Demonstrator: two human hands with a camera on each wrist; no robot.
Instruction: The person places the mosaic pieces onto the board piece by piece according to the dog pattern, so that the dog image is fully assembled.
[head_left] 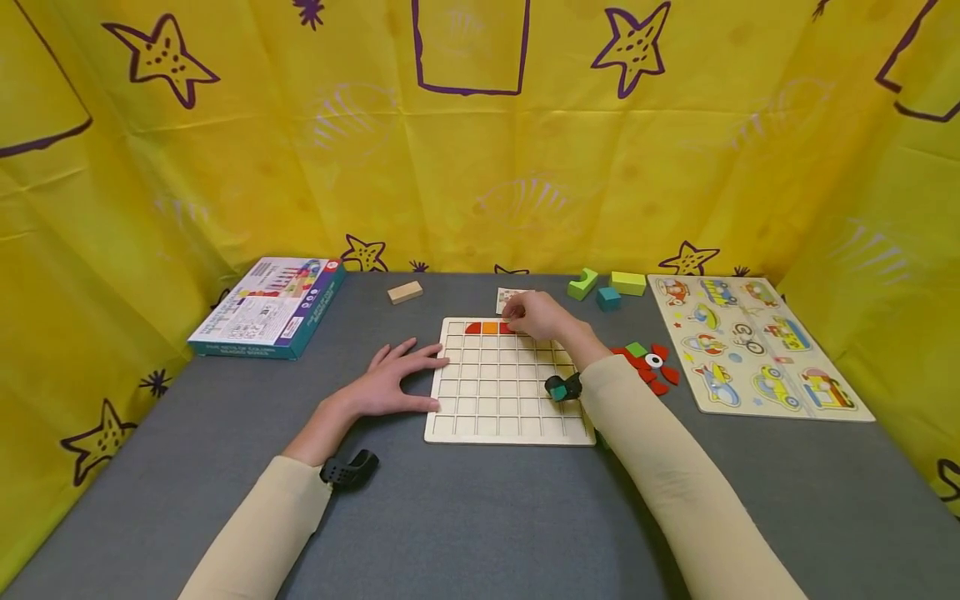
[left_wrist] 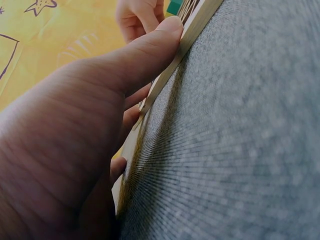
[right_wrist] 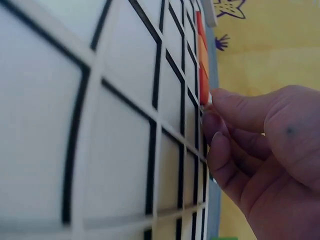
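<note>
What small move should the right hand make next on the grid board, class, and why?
Probably press the red piece flat into its top-row square. The right hand pinches it beside the orange piece, and the wrist view shows its fingertips at the piece's edge, apparently not fully seated. The left hand lies flat against the grid board, steadying it.

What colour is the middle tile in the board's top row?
Orange tile, between two red ones; head view shows it best.
</note>
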